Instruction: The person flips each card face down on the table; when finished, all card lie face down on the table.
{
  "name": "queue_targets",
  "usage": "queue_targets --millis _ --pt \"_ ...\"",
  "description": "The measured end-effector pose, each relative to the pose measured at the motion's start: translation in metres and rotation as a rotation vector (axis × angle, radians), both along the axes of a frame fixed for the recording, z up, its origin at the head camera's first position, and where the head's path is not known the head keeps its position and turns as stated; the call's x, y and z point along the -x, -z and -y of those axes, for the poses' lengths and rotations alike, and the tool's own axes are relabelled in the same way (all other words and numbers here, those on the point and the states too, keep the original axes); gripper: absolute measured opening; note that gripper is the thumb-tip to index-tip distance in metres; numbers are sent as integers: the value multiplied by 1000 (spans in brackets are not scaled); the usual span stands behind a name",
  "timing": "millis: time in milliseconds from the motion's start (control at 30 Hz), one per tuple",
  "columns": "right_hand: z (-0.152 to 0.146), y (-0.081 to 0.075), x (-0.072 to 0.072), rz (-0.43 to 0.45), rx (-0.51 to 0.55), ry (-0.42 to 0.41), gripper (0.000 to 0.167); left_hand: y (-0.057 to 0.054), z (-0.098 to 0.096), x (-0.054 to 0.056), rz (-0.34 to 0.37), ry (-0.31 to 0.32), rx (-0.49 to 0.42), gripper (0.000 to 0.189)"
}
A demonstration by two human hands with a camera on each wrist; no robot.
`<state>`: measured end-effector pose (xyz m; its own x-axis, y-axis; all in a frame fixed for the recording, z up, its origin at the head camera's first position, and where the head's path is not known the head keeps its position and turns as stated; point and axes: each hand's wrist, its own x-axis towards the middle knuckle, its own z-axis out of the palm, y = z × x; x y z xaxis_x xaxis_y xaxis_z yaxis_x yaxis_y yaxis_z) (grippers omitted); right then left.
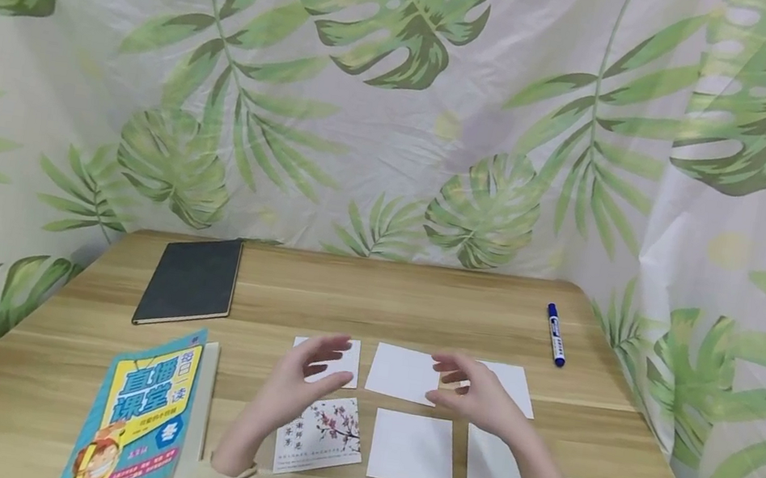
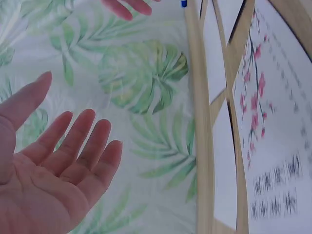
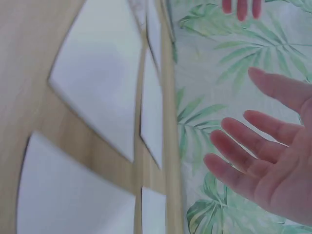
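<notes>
Both hands hover over two rows of cards on the wooden table, palms facing each other and fingers loosely spread. My left hand (image 1: 305, 371) holds nothing; it overlaps the back-left white card (image 1: 345, 360) in the head view. Just below it lies a card printed with pink blossoms and dark characters (image 1: 329, 436). My right hand (image 1: 475, 391), also holding nothing, is over the right side, near the back-middle white card (image 1: 401, 372) and the back-right one (image 1: 513, 384). Two more white cards, front-middle (image 1: 412, 449) and front-right (image 1: 491, 466), lie nearer the front edge.
At the left stands out a thick book with a blue and yellow cover (image 1: 142, 409). Behind it lies a black notebook (image 1: 194, 278). A blue-capped marker (image 1: 556, 335) is at the right rear of the table (image 1: 389, 297). A leaf-patterned curtain (image 1: 384, 125) hangs behind.
</notes>
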<state>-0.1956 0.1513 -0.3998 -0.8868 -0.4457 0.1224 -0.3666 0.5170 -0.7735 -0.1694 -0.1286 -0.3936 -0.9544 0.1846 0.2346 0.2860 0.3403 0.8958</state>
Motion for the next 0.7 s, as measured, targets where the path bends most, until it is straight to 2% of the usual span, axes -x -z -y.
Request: queue_targets --millis 67,200,467,700 --pt "3 -2 2 38 50 -23 55 0 9 -1 19 0 -32 50" --pt "12 -5 5 105 93 -65 60 4 23 -6 49 -27 -22 51" --pt "34 -1 12 151 47 -155 63 11 44 -15 126 -127 51 53" --pt "60 7 16 219 8 -200 56 23 57 -17 216 -195 79 52"
